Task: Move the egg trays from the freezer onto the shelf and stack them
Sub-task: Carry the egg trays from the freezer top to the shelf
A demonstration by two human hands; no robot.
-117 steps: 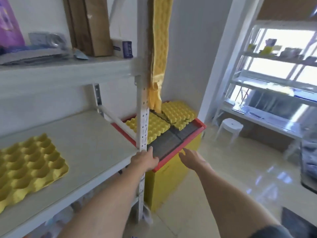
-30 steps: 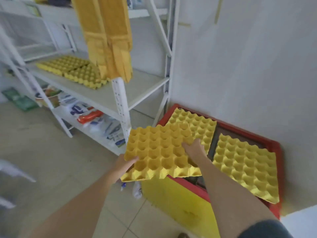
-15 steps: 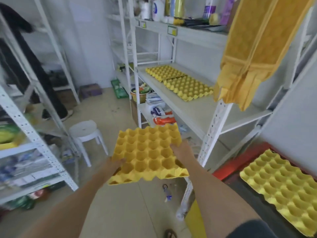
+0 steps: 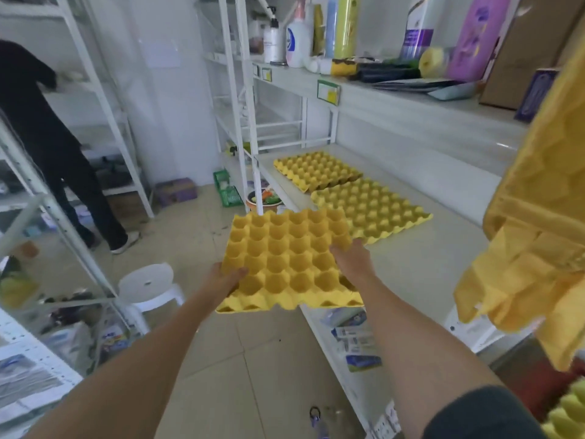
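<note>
I hold a yellow egg tray (image 4: 285, 258) flat in front of me, over the floor by the front edge of the white shelf (image 4: 421, 267). My left hand (image 4: 223, 280) grips its near left corner and my right hand (image 4: 353, 259) grips its right edge. Two more yellow egg trays lie side by side on the shelf: the nearer tray (image 4: 370, 209) just beyond my right hand, the farther tray (image 4: 316, 169) behind it. A corner of another tray (image 4: 569, 410) on the freezer shows at the bottom right.
Yellow trays (image 4: 535, 217) hang at the right, close to my right arm. Bottles and boxes (image 4: 348, 30) fill the upper shelf. A white stool (image 4: 147, 283) stands on the floor to the left. A person in black (image 4: 47, 137) works at the far left rack.
I lifted a tray off the freezer with both hands and turned left with it. The tray has come nearer to the shelf and the two trays lying there.
</note>
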